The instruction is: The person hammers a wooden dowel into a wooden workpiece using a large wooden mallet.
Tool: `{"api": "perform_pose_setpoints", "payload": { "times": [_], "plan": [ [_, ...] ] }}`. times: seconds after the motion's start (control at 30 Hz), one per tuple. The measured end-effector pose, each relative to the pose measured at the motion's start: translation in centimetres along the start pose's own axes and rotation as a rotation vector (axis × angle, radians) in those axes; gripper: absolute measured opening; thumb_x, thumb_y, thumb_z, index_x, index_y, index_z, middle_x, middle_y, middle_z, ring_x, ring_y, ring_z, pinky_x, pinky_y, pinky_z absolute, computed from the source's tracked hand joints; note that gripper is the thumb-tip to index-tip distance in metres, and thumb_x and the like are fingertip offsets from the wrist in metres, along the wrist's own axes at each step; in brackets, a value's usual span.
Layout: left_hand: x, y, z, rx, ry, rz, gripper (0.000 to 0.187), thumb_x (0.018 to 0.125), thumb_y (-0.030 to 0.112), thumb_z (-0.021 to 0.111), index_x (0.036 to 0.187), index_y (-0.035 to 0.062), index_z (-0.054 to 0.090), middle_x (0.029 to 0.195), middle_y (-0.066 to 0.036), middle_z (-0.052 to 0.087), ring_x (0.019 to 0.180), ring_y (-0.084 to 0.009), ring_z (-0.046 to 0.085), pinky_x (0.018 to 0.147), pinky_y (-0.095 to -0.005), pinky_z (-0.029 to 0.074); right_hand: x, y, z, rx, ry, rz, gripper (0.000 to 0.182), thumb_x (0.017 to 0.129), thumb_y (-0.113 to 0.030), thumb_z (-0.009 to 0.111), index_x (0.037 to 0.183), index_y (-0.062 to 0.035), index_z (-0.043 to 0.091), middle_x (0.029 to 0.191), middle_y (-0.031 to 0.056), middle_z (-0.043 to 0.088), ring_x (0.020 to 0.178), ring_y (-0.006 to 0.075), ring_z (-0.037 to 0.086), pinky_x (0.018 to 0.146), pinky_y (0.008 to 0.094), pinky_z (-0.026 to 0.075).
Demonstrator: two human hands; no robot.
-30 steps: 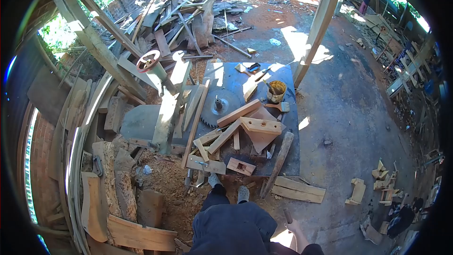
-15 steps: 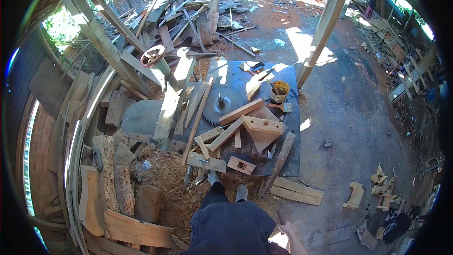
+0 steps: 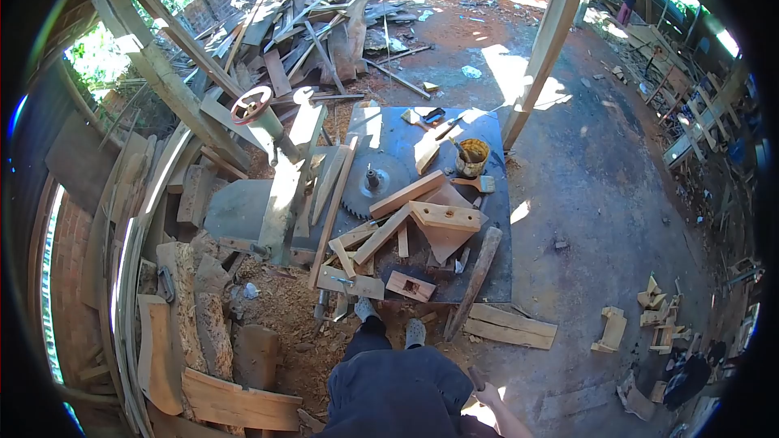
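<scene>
My right hand (image 3: 488, 397) hangs low at my side near the bottom edge, closed around a short dark handle (image 3: 474, 377); the rest of that object is hidden. My left hand is out of view. I stand at a dark metal saw table (image 3: 389, 131) with a circular saw blade (image 3: 367, 184) lying on it. Several cut wooden pieces (image 3: 442, 216) are piled across the table in front of my feet (image 3: 392, 320). A tin of yellow paste (image 3: 472, 156) and a brush (image 3: 479, 183) sit at the table's far right.
A long round timber (image 3: 475, 270) leans off the table's right corner. Planks (image 3: 511, 326) and small wooden blocks (image 3: 613, 329) lie on the floor to the right. A machine with a red handwheel (image 3: 251, 104) stands left. Behind are a scrap wood pile (image 3: 316, 24) and a post (image 3: 545, 40).
My right hand with the dark handle has drifted slightly left, closer to my body. The view has shifted a little; nothing on the table has moved.
</scene>
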State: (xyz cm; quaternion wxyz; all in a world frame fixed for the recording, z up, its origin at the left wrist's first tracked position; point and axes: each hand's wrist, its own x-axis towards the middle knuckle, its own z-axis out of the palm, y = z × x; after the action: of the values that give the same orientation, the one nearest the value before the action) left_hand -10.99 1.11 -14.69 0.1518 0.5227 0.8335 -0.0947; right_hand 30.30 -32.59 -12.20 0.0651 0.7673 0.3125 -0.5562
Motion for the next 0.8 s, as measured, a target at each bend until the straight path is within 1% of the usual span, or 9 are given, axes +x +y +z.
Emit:
{"api": "perform_pose_setpoints", "payload": {
  "times": [0.03, 0.13, 0.23, 0.33, 0.4, 0.5, 0.63, 0.7, 0.8],
  "plan": [
    [0.3, -0.1, 0.5, 0.010, -0.106, -0.009, 0.056, 0.112, 0.007, 0.044, 0.167, 0.0085, 0.038, 0.142, -0.015, 0.069, 0.119, -0.0261, 0.073, 0.089, -0.0369, 0.061, -0.8, -0.1, 0.0, 0.002, 0.000, 0.002, 0.044, 0.088, -0.034, 0.086, 0.111, 0.0012, 0.071, 0.096, 0.0163, 0.076, 0.075, 0.0266, 0.079, 0.063, 0.0387, 0.065],
    [0.5, 0.3, 0.5, 0.024, -0.064, -0.012, 0.056, 0.112, 0.006, 0.044, 0.167, 0.0099, 0.038, 0.141, -0.015, 0.070, 0.118, -0.0253, 0.073, 0.088, -0.0366, 0.061, -2.9, -0.6, -0.5, 0.088, 0.016, 0.041, 0.048, 0.089, -0.035, 0.086, 0.117, 0.0012, 0.070, 0.096, 0.0158, 0.076, 0.073, 0.0257, 0.077, 0.062, 0.0379, 0.064],
    [-0.2, 0.2, 0.4, 0.052, -0.014, -0.017, 0.056, 0.111, 0.004, 0.044, 0.167, 0.0122, 0.038, 0.138, -0.014, 0.071, 0.115, -0.0240, 0.074, 0.086, -0.0362, 0.061, -2.9, 1.8, -1.3, -0.049, -0.123, 0.057, 0.050, 0.090, -0.033, 0.086, 0.122, 0.0017, 0.068, 0.096, 0.0154, 0.075, 0.071, 0.0251, 0.076, 0.061, 0.0376, 0.064],
    [0.3, 0.1, 0.7, 0.109, -0.058, -0.009, 0.056, 0.111, 0.004, 0.043, 0.167, 0.0124, 0.038, 0.137, -0.014, 0.071, 0.114, -0.0241, 0.074, 0.086, -0.0363, 0.061, -2.3, 4.7, -1.0, 0.006, -0.113, -0.029, 0.052, 0.091, -0.033, 0.086, 0.125, 0.0023, 0.068, 0.095, 0.0146, 0.075, 0.071, 0.0250, 0.075, 0.061, 0.0382, 0.064],
    [0.4, 0.0, 0.7, 0.020, -0.067, -0.023, 0.057, 0.111, 0.003, 0.043, 0.167, 0.0117, 0.037, 0.140, -0.015, 0.069, 0.117, -0.0254, 0.072, 0.090, -0.0370, 0.061, -3.7, 4.1, -1.3, -0.017, -0.015, 0.091, 0.048, 0.091, -0.029, 0.087, 0.121, 0.0030, 0.068, 0.094, 0.0143, 0.074, 0.072, 0.0247, 0.076, 0.059, 0.0393, 0.064],
    [-1.2, -0.9, -1.5, -0.064, -0.073, -0.038, 0.058, 0.111, 0.003, 0.043, 0.168, 0.0108, 0.036, 0.144, -0.016, 0.066, 0.121, -0.0268, 0.071, 0.095, -0.0379, 0.060, -3.0, 6.9, -0.2, 0.119, 0.060, 0.104, 0.043, 0.090, -0.024, 0.088, 0.115, 0.0036, 0.067, 0.090, 0.0141, 0.073, 0.069, 0.0255, 0.075, 0.056, 0.0407, 0.064],
    [-2.4, -0.4, -4.4, -0.030, -0.052, -0.034, 0.058, 0.111, 0.003, 0.043, 0.168, 0.0106, 0.035, 0.147, -0.016, 0.065, 0.124, -0.0272, 0.069, 0.097, -0.0381, 0.059, -3.4, 7.9, 0.1, 0.149, 0.028, 0.147, 0.041, 0.089, -0.021, 0.089, 0.111, 0.0051, 0.066, 0.086, 0.0144, 0.071, 0.065, 0.0267, 0.073, 0.053, 0.0417, 0.063],
    [-2.9, -0.4, -5.0, -0.014, -0.043, -0.033, 0.058, 0.111, 0.003, 0.043, 0.168, 0.0105, 0.035, 0.148, -0.017, 0.064, 0.125, -0.0274, 0.069, 0.098, -0.0383, 0.058, -4.8, 6.8, -0.3, 0.063, -0.019, 0.216, 0.053, 0.092, -0.031, 0.085, 0.124, 0.0066, 0.067, 0.099, 0.0165, 0.076, 0.072, 0.0280, 0.078, 0.061, 0.0401, 0.068],
    [-3.6, -0.6, -6.4, 0.013, -0.027, -0.031, 0.059, 0.111, 0.003, 0.043, 0.169, 0.0103, 0.034, 0.149, -0.017, 0.063, 0.127, -0.0277, 0.068, 0.100, -0.0385, 0.058, -3.4, 8.5, 1.3, 0.084, -0.017, 0.214, 0.053, 0.093, -0.031, 0.085, 0.125, 0.0075, 0.067, 0.099, 0.0168, 0.077, 0.072, 0.0280, 0.078, 0.062, 0.0389, 0.068]
  ]
}}
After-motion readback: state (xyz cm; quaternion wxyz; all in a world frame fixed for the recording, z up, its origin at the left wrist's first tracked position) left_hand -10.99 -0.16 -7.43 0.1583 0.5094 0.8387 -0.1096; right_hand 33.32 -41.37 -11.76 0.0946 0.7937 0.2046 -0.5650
